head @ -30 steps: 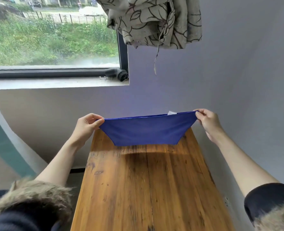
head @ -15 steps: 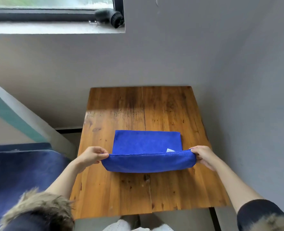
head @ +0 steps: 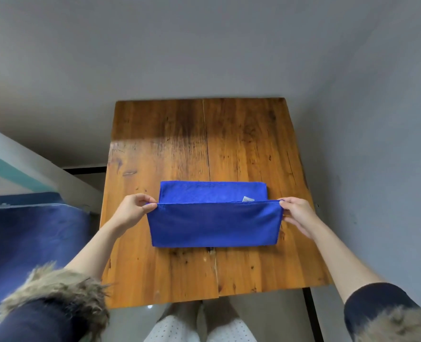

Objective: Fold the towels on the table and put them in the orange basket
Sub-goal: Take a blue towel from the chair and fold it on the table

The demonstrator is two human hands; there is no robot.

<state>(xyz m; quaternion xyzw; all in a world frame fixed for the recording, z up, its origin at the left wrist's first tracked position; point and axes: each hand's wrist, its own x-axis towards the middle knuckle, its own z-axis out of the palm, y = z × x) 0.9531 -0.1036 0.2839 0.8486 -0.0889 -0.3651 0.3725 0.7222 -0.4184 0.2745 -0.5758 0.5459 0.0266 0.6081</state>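
Mid-table [head: 169, 144], blue towel [head: 214, 225] lies long axis L–R; I've left hand [head: 132, 213] and right hand [head: 297, 214] pinching its raised near-flap corners, far half flat w/ tag [head: 247, 199] showing. Basket not in view.

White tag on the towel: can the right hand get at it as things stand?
Probably not without letting go. The right hand is pinching the blue towel at its right corner, and the white tag sits just behind the raised edge. Nothing else blocks it; releasing that grip would free the way.
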